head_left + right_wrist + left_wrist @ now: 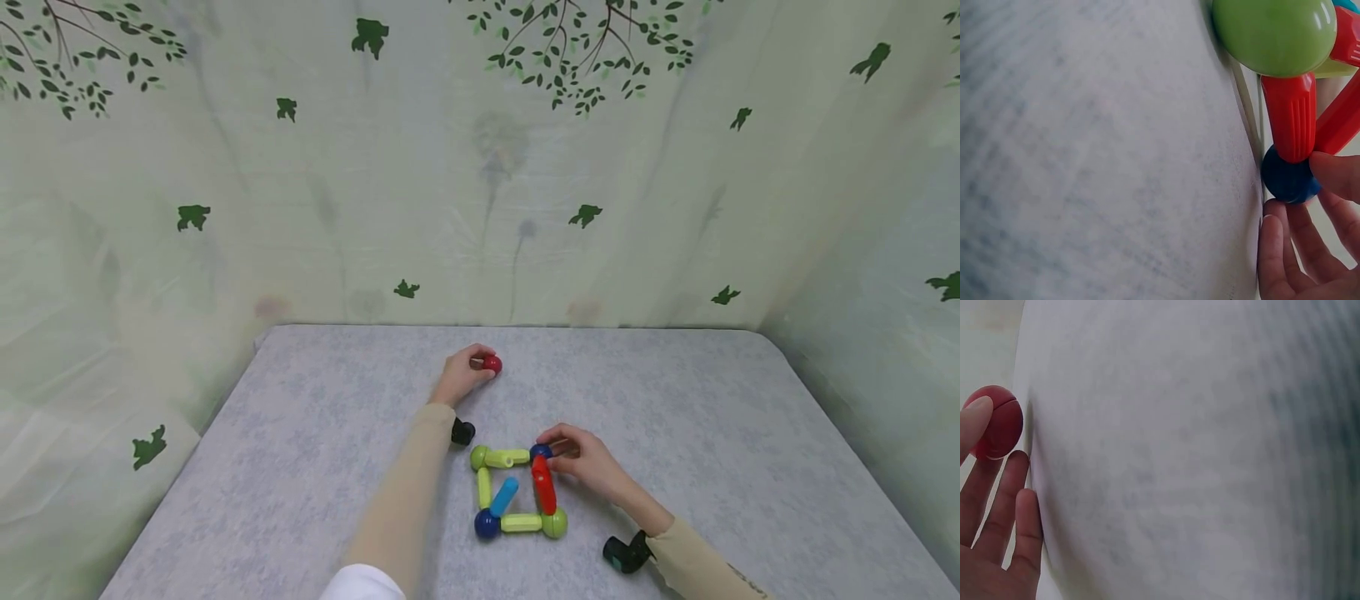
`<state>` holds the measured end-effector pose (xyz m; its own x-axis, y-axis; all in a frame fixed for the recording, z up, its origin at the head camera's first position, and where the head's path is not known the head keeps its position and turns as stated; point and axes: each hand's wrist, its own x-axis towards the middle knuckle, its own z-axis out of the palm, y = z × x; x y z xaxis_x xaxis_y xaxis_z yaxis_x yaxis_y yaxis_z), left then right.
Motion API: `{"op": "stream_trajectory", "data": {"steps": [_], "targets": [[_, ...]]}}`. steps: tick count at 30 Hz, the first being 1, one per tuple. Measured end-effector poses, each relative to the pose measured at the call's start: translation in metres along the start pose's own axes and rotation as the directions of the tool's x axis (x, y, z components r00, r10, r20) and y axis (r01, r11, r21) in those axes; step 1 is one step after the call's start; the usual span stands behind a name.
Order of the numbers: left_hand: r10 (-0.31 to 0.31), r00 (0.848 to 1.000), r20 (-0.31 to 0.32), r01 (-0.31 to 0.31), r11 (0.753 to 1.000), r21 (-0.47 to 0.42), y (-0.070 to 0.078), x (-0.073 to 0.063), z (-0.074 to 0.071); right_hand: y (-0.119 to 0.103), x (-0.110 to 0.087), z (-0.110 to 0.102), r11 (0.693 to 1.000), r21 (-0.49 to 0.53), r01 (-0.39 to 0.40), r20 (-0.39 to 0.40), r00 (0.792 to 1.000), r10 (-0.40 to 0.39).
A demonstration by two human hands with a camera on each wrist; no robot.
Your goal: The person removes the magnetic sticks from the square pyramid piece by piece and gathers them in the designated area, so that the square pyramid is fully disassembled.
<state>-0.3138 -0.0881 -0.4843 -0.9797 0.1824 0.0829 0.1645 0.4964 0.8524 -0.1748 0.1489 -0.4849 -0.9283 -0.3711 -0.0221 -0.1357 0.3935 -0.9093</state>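
Near the far side of the table, my left hand pinches a red ball between thumb and fingers. The left wrist view shows the thumb on that ball, with other fingers extended below. My right hand holds the dark blue ball at the far right corner of a frame of toy rods and balls, thumb on one side, fingertips beneath. A red rod joins this ball to a green ball; a second red rod slants from it. Light green rods form the other sides.
A light blue rod rises at a slant from the near left dark blue ball. Another green ball marks the far left corner. Black wrist cameras sit close to the grey table. A leaf-patterned curtain hangs behind.
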Motion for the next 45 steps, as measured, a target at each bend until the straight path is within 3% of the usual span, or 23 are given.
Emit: {"op": "stream_trajectory", "data": {"steps": [10,18,28,33,35,38,45], "targets": [[0.016,0.999,-0.034,-0.015,1.0,0.018,0.007,0.001,0.006,0.001,-0.003,-0.002,1.0,-0.016,0.005,-0.02,1.0,-0.005],[0.016,1.0,-0.017,-0.016,0.999,-0.031,0.005,-0.004,-0.002,0.002,-0.003,-0.004,1.0,0.007,-0.006,-0.007,1.0,0.006],[0.043,0.999,-0.009,-0.044,0.995,-0.086,-0.004,-0.025,-0.024,0.0,-0.005,-0.004,1.0,0.018,-0.003,-0.002,1.0,0.003],[0.089,0.994,0.06,-0.081,0.99,-0.119,-0.003,-0.043,-0.033,-0.001,-0.005,-0.005,1.0,0.022,-0.006,0.004,1.0,0.006],[0.113,0.988,0.107,-0.099,0.987,-0.13,-0.001,-0.051,-0.036,-0.001,-0.005,-0.005,1.0,0.02,-0.007,0.004,1.0,0.007],[0.171,0.967,0.191,-0.139,0.975,-0.172,0.003,-0.065,-0.039,0.0,-0.005,-0.005,1.0,0.014,-0.008,0.005,1.0,0.008],[0.273,0.889,0.368,-0.173,0.943,-0.283,0.011,-0.093,-0.036,0.001,-0.005,-0.005,1.0,0.009,-0.01,0.008,1.0,0.01]]}}
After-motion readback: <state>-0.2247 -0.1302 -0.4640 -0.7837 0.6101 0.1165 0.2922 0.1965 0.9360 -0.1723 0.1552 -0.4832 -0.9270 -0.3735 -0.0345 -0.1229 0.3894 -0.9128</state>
